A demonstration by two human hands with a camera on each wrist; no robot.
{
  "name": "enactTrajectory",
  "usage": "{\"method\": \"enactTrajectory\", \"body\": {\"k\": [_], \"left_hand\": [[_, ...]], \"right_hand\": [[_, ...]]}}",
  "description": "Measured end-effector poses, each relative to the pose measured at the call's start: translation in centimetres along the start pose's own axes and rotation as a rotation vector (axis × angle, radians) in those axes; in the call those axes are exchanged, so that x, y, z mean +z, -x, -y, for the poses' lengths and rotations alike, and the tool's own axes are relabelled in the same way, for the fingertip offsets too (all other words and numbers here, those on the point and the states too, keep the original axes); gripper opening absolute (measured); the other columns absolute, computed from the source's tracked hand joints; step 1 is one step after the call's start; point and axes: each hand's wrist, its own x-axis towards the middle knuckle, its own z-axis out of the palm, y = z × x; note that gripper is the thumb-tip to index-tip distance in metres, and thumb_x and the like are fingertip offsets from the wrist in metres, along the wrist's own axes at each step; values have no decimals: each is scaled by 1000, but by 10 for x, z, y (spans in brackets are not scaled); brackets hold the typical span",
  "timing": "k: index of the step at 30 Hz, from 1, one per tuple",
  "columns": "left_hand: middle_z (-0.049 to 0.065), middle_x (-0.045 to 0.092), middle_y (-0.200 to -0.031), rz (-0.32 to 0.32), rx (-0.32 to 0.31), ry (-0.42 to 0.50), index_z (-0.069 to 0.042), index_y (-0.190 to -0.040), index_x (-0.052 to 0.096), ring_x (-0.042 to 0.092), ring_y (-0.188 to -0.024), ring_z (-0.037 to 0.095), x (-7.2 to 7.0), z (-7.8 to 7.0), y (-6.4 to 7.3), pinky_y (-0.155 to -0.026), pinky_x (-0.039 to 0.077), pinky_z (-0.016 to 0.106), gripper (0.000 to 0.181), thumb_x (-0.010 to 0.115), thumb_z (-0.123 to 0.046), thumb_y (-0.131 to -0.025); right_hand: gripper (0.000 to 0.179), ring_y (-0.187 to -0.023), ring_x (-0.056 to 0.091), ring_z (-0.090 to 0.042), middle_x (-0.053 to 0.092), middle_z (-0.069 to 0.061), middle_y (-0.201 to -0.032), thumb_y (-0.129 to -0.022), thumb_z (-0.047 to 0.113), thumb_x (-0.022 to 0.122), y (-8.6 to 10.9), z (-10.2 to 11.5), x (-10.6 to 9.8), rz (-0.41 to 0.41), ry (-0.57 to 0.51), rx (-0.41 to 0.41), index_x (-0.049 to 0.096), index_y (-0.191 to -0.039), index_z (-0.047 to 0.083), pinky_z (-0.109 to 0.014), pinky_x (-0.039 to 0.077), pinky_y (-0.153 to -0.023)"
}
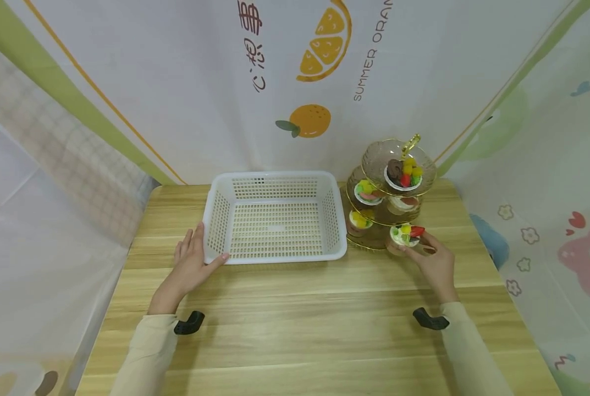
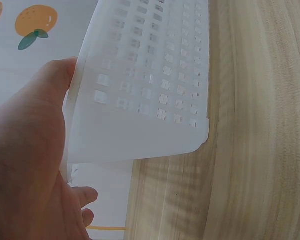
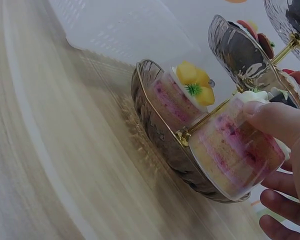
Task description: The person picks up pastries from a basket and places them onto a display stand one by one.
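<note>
My right hand (image 1: pixel 437 264) pinches a cake cup (image 1: pixel 398 237) at the front right of the bottom tier of a stand (image 1: pixel 369 242). The right wrist view shows the thumb on the near side of the clear cup (image 3: pixel 235 150), which has pink and yellow layers, with other fingers beyond it. Cream and fruit pieces top it. My left hand (image 1: pixel 192 267) rests at the front left corner of a white plastic basket (image 1: pixel 275 259), thumb across the rim and fingers extended along the outside. In the left wrist view the basket's wall (image 2: pixel 135 130) stands beside the thumb.
Beside the held cup is a yellow-topped cake cup (image 1: pixel 359 221). The middle tier bears two fruit-topped cups (image 1: pixel 367 191), and the top tier one with chocolate and fruit (image 1: pixel 402 175). A gold handle (image 1: pixel 411 143) crowns the stand. A printed curtain (image 1: pixel 186 82) hangs behind the wooden table (image 1: pixel 304 330).
</note>
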Motion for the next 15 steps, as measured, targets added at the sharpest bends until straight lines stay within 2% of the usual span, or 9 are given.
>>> {"method": "enactTrajectory", "body": {"k": [4, 11, 15], "left_hand": [[29, -1, -164, 6, -1, 1, -4, -157, -16, -12, -153, 46, 0, 0, 0, -117, -8, 69, 109, 54, -60, -94], [29, -2, -164, 5, 1, 8, -5, -156, -17, -12, -152, 46, -1, -2, 1, -117, -8, 69, 109, 54, -60, -94], [29, -1, -165, -5, 5, 13, -2, -157, -13, -11, -152, 47, -1, -2, 1, -117, -7, 69, 109, 55, -59, -94]], "right_hand": [[64, -110, 59, -27, 66, -17, -131, -81, 30, 82, -4, -2, 1, 6, 15, -10, 60, -135, 3, -17, 44, -82], [69, -117, 57, -33, 63, -21, -132, -81, 34, 82, -13, -2, 4, 30, 5, 12, 57, -138, 2, -30, 43, -89], [70, -119, 56, -35, 63, -21, -132, -81, 35, 82, -19, -4, 7, 30, -8, 29, 57, -138, 3, -31, 41, -90]]}}
